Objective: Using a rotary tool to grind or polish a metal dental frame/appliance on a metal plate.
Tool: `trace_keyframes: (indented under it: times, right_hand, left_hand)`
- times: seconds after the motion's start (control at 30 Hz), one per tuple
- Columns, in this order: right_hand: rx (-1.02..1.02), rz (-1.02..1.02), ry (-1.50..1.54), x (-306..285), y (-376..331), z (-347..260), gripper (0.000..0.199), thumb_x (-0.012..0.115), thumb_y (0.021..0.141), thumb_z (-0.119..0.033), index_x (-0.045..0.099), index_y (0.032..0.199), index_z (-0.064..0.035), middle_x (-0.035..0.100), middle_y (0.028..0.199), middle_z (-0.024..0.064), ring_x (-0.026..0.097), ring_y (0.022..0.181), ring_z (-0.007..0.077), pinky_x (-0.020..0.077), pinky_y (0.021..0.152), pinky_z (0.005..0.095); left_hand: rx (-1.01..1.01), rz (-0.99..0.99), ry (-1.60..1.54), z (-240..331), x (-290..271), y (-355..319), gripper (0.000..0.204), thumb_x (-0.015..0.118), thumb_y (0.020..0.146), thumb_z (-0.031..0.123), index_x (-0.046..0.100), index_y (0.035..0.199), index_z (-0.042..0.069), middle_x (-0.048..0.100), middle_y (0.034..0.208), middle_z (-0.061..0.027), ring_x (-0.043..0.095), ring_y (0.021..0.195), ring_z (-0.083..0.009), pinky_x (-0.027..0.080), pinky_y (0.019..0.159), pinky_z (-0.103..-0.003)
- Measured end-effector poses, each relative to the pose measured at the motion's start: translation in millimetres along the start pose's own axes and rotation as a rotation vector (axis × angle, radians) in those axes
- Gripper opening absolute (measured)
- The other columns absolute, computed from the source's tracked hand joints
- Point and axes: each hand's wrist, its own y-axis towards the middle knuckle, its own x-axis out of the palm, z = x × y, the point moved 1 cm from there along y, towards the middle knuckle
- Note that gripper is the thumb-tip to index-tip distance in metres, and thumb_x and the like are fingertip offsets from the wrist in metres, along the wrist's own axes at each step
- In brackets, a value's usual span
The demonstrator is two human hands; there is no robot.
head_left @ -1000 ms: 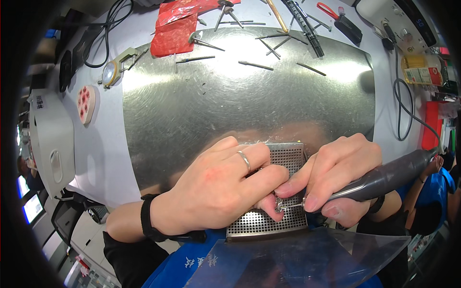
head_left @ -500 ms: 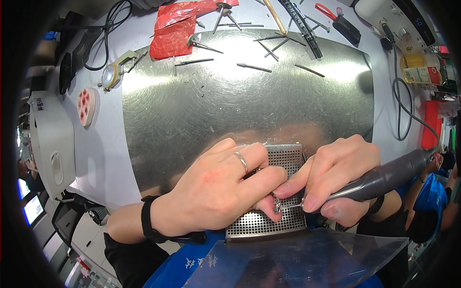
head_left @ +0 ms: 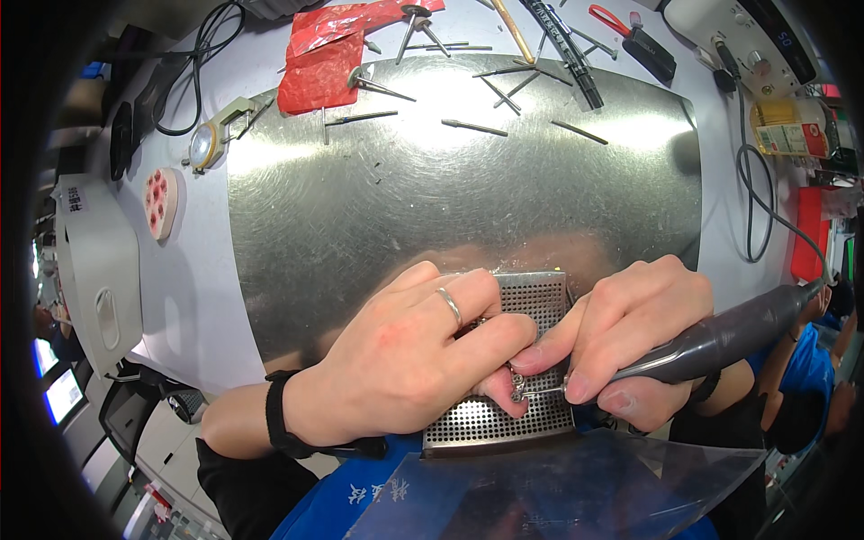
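Fingertips [head_left: 504, 396] of the left hand [head_left: 405, 369] pinched shut on a tiny shiny metal piece [head_left: 517, 385], too small to make out in shape (mostly hidden by the fingers). Braced low over a square perforated steel plate [head_left: 531, 297] at the near edge of a large brushed sheet-metal work surface [head_left: 432, 189]. Right hand [head_left: 621, 337] curled closed round a grey pen-shaped rotary handpiece [head_left: 720, 337], held like a pencil, its slim bit meeting the little piece between the two hands. Judged mid-way through grinding or trimming: tool on the work, piece not yet set down; how much is finished cannot be told from so small a part. Farther back, well apart from the hands: loose spare burs [head_left: 474, 127], a crumpled red plastic bag [head_left: 324, 63], a small pink round holder [head_left: 162, 202], a clear plastic shield [head_left: 576, 486] at the near edge.
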Motion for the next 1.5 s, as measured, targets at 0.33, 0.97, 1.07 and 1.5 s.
trace_keyframes:
  times: [0.33,0.97,1.07,1.5]
  right_hand:
    - [0.014,0.001,0.000,0.6,0.1,0.7,0.011,0.070,0.086,-0.004,0.073,0.082,0.0059,0.068,0.076,0.0143,0.075,0.090,0.0394,0.0650,0.081,0.0425]
    - [0.014,0.012,-0.002,1.0,0.0,-0.6,0.012,0.071,0.086,-0.004,0.074,0.081,0.0065,0.069,0.076,0.0155,0.075,0.088,0.0394,0.0647,0.082,0.0428]
    - [0.005,-0.002,0.005,0.1,0.9,0.5,0.012,0.070,0.086,-0.004,0.074,0.081,0.0069,0.069,0.076,0.0157,0.075,0.088,0.0393,0.0645,0.083,0.0425]
    - [0.042,0.007,-0.033,-2.6,-3.2,-2.4,0.018,0.067,0.091,-0.011,0.072,0.084,0.0042,0.066,0.075,0.0138,0.074,0.091,0.0415,0.0644,0.083,0.0452]
  left_hand:
    - [-0.008,0.000,-0.005,-1.1,0.5,-0.7,0.035,0.079,0.073,0.032,0.067,0.097,0.010,0.046,0.077,-0.0015,0.049,0.068,-0.0171,0.035,0.063,-0.031]
    - [-0.011,0.031,0.005,0.2,0.7,-0.8,0.036,0.080,0.072,0.032,0.068,0.098,0.010,0.048,0.077,-0.0009,0.051,0.067,-0.0164,0.037,0.064,-0.030]
    - [-0.011,0.035,0.014,0.1,1.0,-1.9,0.037,0.081,0.072,0.032,0.068,0.098,0.010,0.048,0.077,-0.0009,0.051,0.067,-0.0165,0.037,0.064,-0.030]
    - [-0.034,0.084,0.010,0.8,1.9,-0.4,0.036,0.081,0.073,0.033,0.067,0.097,0.010,0.048,0.078,-0.0010,0.051,0.068,-0.0159,0.037,0.064,-0.031]
